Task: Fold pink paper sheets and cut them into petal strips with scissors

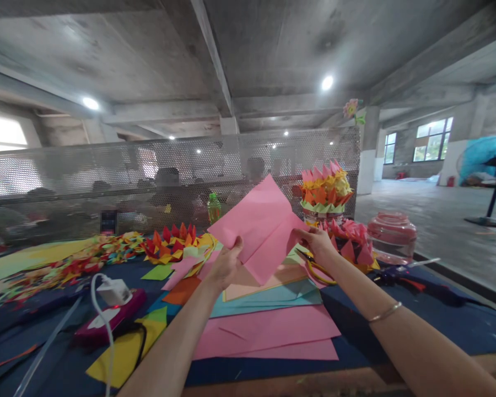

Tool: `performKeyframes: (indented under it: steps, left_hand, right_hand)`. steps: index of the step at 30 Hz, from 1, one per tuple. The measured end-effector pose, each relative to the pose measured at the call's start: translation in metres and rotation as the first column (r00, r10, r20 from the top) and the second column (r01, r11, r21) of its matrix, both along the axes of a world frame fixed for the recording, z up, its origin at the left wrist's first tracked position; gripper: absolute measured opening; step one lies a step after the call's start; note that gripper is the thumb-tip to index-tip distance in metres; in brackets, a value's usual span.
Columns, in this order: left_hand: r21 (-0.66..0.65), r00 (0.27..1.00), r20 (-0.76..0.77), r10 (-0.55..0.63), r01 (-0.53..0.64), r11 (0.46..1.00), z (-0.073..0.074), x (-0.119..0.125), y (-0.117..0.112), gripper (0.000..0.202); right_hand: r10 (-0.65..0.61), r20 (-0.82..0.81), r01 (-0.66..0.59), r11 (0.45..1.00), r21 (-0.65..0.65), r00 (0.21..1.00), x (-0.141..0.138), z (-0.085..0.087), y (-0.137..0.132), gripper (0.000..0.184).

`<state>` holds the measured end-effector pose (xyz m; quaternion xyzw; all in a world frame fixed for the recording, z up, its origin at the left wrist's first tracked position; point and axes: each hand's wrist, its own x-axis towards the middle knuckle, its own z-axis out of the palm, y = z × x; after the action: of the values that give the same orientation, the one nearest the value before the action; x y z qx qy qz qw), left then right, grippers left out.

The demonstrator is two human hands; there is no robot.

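Observation:
A pink sheet of paper (261, 227) is lifted off the table, folded over on itself. My left hand (226, 263) pinches its lower left edge. On the sheet's right edge my right hand (319, 244) is closed too, a thin bangle on that wrist. Beneath the hands lies a stack of coloured paper sheets (268, 325) in pink, teal and peach on the dark blue table (397, 325). Yellow-handled scissors (316, 270) rest just under my right hand.
Folded paper ornaments stand behind: a tall multicoloured one (325, 193), a pink one (351, 237), a red-yellow ring (173, 242). A pink-lidded jar (392, 236) is at the right. A white charger (114, 292) on a magenta device sits left. People sit beyond a mesh screen (107, 176).

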<state>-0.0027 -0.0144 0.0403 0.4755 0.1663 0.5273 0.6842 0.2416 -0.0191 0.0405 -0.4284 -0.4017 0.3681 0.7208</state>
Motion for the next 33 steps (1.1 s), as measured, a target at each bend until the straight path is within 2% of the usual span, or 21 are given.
performKeyframes:
  steps: [3, 10, 19, 24, 33]
  left_hand:
    - [0.077, 0.999, 0.002, -0.033, 0.033, 0.996, -0.002, 0.0, 0.001, 0.048]
    - [0.1, 0.999, -0.004, -0.036, 0.036, 0.994, -0.006, -0.001, 0.004, 0.047]
    - [0.13, 0.998, 0.034, -0.049, 0.044, 0.991, -0.003, 0.002, 0.0, 0.042]
    - [0.124, 0.999, 0.04, 0.001, -0.006, 0.992, -0.003, 0.002, 0.0, 0.044]
    - [0.14, 1.0, 0.01, 0.022, -0.023, 0.99, -0.005, 0.0, 0.005, 0.046]
  right_hand:
    - [-0.015, -0.005, 0.015, 1.0, -0.002, 1.0, 0.001, -0.001, 0.001, 0.038]
    - [-0.036, 0.014, 0.036, 0.999, 0.004, 0.999, 0.005, -0.003, 0.006, 0.036]
    - [-0.05, 0.055, 0.051, 0.998, -0.024, 0.997, 0.005, -0.001, 0.002, 0.036]
    - [-0.055, 0.085, 0.057, 0.998, -0.02, 0.995, 0.005, -0.003, 0.003, 0.037]
    - [-0.06, 0.148, 0.057, 0.998, 0.022, 0.987, 0.01, -0.009, 0.011, 0.035]
